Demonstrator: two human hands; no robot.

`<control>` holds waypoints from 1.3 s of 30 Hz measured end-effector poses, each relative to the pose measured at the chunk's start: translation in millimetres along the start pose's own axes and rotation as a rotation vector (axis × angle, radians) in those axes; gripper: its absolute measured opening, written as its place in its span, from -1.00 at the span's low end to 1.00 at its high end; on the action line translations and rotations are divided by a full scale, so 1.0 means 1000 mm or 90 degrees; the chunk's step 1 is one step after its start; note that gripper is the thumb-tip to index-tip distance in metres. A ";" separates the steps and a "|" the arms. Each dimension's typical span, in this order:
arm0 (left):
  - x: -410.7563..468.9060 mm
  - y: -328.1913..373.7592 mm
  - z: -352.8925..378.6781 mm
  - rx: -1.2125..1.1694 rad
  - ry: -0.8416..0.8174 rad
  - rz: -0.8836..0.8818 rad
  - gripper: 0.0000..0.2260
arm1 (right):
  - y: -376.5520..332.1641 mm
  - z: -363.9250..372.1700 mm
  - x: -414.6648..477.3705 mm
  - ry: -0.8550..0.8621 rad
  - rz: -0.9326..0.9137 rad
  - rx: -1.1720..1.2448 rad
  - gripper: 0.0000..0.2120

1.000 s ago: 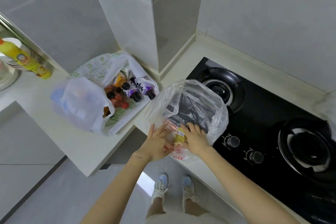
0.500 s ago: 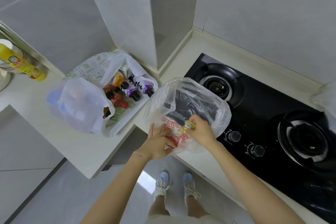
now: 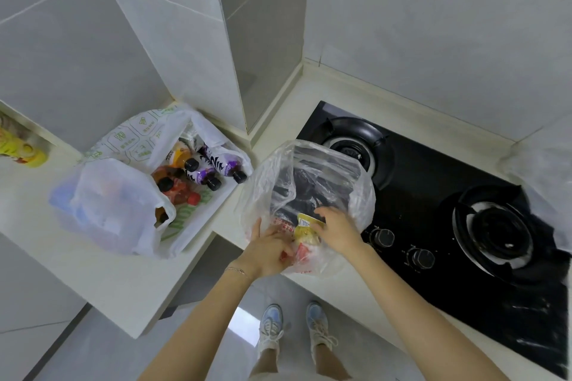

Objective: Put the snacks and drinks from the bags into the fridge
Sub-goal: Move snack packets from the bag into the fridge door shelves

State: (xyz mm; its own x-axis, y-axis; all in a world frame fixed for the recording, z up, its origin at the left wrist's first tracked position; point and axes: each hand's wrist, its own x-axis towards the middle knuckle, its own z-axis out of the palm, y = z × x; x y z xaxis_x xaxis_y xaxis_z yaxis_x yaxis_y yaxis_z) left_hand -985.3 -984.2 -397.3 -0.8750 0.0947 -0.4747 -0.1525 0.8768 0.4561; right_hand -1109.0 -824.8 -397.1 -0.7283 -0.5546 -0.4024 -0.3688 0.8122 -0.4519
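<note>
Black gas hob (image 3: 418, 195) set in pale counter (image 3: 108, 281); yellow bottle (image 3: 28, 155) far left, against tiled wall (image 3: 77, 56)

I have one view only, the head camera, so no second view overlaps it. It sits high above the desk (image 3: 102, 281) and looks steeply down and slightly forward. The shoes (image 3: 272, 328) show on the floor at 6 o'clock, and the tiled wall column (image 3: 173, 25) rises towards 12. The wide lens bends straight edges near the borders. The clear bag (image 3: 266, 182) lies at centre, close to the lens, with the left grip (image 3: 269, 244) and right grip (image 3: 337, 230) just below it. The white bag (image 3: 108, 210) falls at 9 o'clock and the black hob (image 3: 433, 210) at 3 to 4 o'clock.
</note>
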 end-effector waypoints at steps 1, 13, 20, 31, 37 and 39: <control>0.001 0.001 -0.003 -0.004 0.024 -0.009 -0.83 | 0.001 0.007 0.001 -0.008 0.000 -0.058 -0.55; 0.036 0.035 0.014 -0.092 0.148 -0.203 -0.72 | 0.010 0.017 -0.008 0.039 -0.047 0.009 -0.67; 0.040 0.020 0.002 -0.184 0.211 -0.153 -0.84 | 0.041 -0.022 -0.030 0.002 -0.083 -0.142 -0.53; 0.029 -0.004 -0.003 -0.363 0.221 -0.056 -0.88 | 0.069 -0.020 -0.057 -0.052 -0.030 -0.133 -0.68; 0.036 -0.020 -0.027 -0.262 0.162 -0.022 -0.87 | 0.053 -0.033 -0.049 -0.017 -0.050 -0.062 -0.68; 0.034 -0.017 -0.034 -0.201 0.170 -0.031 -0.90 | 0.043 -0.041 -0.041 0.041 -0.085 -0.042 -0.68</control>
State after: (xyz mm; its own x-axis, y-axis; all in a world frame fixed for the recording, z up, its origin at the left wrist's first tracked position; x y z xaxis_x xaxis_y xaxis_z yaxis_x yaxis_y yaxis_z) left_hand -1028.6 -1012.4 -395.6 -0.9454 -0.1050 -0.3086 -0.2935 0.6860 0.6658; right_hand -1118.7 -760.0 -366.8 -0.7047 -0.6479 -0.2894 -0.5005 0.7429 -0.4445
